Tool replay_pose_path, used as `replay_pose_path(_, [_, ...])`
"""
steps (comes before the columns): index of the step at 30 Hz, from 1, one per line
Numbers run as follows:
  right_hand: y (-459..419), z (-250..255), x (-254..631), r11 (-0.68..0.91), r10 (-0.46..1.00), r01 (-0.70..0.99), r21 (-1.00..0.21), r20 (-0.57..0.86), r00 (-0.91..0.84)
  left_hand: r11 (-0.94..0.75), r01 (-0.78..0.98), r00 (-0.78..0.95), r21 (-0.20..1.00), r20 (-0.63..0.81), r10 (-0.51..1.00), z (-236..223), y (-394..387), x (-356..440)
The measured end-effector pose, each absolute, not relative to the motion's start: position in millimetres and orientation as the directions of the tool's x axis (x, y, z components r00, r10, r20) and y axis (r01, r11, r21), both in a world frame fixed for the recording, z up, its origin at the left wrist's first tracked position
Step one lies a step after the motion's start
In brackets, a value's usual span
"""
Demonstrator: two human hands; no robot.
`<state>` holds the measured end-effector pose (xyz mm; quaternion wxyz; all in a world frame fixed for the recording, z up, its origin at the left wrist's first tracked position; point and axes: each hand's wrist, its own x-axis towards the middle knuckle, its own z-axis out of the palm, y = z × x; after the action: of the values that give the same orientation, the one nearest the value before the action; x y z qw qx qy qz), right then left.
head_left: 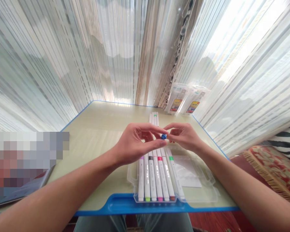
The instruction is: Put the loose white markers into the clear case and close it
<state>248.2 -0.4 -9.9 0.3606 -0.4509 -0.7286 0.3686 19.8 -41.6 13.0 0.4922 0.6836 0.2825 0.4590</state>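
Above the middle of the table, my left hand [142,141] pinches a marker with a blue end [163,136] between thumb and fingers. Only that blue end shows, pointing toward me; the rest is hidden. My right hand [182,136] meets it from the other side, its fingertips closed at the marker. Under my hands is a clear plastic case [156,201] with a row of white markers [154,180], marked in purple, black, red and other colours. One green-banded marker [176,177] lies at the row's right side. Farther back, more white markers [153,118] show beyond my fingers.
A white card [187,172] lies beneath the case's clear right half [207,190]. Two clear packages with yellow labels [176,104] [193,106] stand at the back right corner. The table [87,145] has a blue edge; pale curtains [120,64] hang behind it. A pixelated area covers the left.
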Motion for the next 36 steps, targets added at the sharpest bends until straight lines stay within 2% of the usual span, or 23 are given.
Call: replay_pose_path(36, [1.3, -16.3, 250.2, 0.285, 0.924, 0.373, -0.883, 0.149, -0.352, -0.354, -0.045, 0.438, 0.934, 0.337, 0.833, 14.0, -42.1, 21.6])
